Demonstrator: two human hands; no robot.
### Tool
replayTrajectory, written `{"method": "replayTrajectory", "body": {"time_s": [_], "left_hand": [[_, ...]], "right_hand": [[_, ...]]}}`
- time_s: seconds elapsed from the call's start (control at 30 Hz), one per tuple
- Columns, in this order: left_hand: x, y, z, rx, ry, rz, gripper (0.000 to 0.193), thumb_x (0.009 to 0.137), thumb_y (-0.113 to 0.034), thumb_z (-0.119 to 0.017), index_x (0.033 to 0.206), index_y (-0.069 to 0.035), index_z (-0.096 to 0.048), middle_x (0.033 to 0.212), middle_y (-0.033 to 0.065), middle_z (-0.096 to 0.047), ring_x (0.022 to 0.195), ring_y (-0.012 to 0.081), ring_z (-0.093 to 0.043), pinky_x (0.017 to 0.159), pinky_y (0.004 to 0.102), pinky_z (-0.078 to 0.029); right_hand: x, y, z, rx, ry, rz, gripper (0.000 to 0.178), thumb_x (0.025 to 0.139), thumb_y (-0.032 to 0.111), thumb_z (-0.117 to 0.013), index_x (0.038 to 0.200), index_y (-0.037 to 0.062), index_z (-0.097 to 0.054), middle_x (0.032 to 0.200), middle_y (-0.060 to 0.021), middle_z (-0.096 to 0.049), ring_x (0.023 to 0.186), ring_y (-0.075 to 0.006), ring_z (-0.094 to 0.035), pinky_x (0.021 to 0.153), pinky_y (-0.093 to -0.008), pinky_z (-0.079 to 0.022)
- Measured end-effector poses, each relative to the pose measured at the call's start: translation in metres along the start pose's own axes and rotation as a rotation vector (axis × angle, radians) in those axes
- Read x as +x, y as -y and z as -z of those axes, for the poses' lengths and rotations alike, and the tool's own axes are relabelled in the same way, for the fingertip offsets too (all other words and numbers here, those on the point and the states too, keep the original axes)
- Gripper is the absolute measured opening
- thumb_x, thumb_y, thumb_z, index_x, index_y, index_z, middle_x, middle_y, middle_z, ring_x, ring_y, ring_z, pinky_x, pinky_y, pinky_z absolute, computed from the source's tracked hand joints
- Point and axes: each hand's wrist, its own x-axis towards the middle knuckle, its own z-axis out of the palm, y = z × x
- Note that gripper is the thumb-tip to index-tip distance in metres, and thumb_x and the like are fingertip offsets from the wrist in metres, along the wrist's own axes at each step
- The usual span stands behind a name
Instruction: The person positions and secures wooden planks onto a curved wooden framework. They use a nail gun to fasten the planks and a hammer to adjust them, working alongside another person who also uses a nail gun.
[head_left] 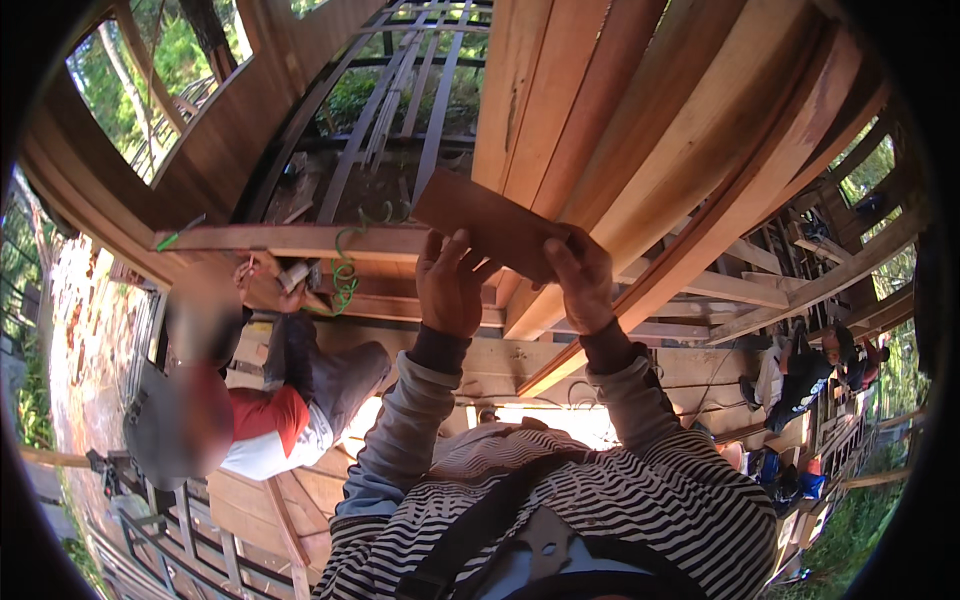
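A short, flat piece of reddish-brown wooden board point(485, 222) is held up in front of me, tilted down toward the right. My left hand point(450, 285) grips its lower edge, thumb against the near face. At the board's right end, my right hand point(582, 275) is closed on it, the thumb lying over the face. The fingers behind the board are partly hidden. Just beyond both hands stand long wooden planks point(575, 120), side by side.
A horizontal wooden rail point(300, 240) runs at the left, with a coiled green hose point(345, 270) hanging by it. Close on my left a co-worker point(265, 420) works at that rail. Timber framing point(740, 290) crosses the right side, where other people point(800, 375) are farther off.
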Motion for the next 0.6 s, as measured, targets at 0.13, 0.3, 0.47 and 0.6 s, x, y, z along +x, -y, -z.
{"method": "replayTrajectory", "body": {"time_s": [0.13,0.3,0.47,0.6], "left_hand": [[0.053,0.003,-0.091,-0.14,0.274,-0.048,0.024,0.091,-0.017,-0.059,0.112,-0.007,-0.053,0.102,0.008,-0.062,0.092,0.0215,-0.064,0.077,0.0377,-0.056],[0.099,0.002,-0.132,-0.113,0.559,-0.151,0.028,0.09,-0.026,-0.061,0.112,-0.009,-0.057,0.112,0.0063,-0.061,0.103,0.0195,-0.06,0.08,0.0382,-0.053],[0.114,0.007,-0.151,-0.082,0.486,-0.226,0.027,0.087,-0.024,-0.067,0.108,-0.009,-0.058,0.104,0.0044,-0.062,0.098,0.018,-0.062,0.08,0.0396,-0.054],[0.11,0.015,-0.169,-0.059,0.414,-0.275,0.029,0.084,-0.021,-0.07,0.107,-0.008,-0.057,0.098,0.0026,-0.061,0.094,0.0164,-0.062,0.077,0.0398,-0.055]], "right_hand": [[0.055,0.089,0.032,0.069,-0.024,0.15,0.024,0.092,0.021,-0.058,0.093,-0.0029,-0.061,0.071,-0.0079,-0.061,0.058,-0.0129,-0.058,0.046,-0.0254,-0.045],[0.081,0.149,0.037,0.055,0.03,0.158,0.034,0.094,0.03,-0.055,0.091,-0.0033,-0.061,0.068,-0.0077,-0.061,0.055,-0.0144,-0.058,0.045,-0.0262,-0.044],[0.07,0.169,0.053,-0.714,-0.247,0.461,0.029,0.093,0.025,-0.057,0.097,-0.0031,-0.061,0.071,-0.0107,-0.062,0.057,-0.0175,-0.06,0.047,-0.028,-0.045],[0.058,0.171,0.056,-1.128,-0.351,0.958,0.025,0.087,0.015,-0.063,0.106,-0.0005,-0.06,0.09,-0.0154,-0.063,0.077,-0.0279,-0.063,0.064,-0.0347,-0.049]]}}
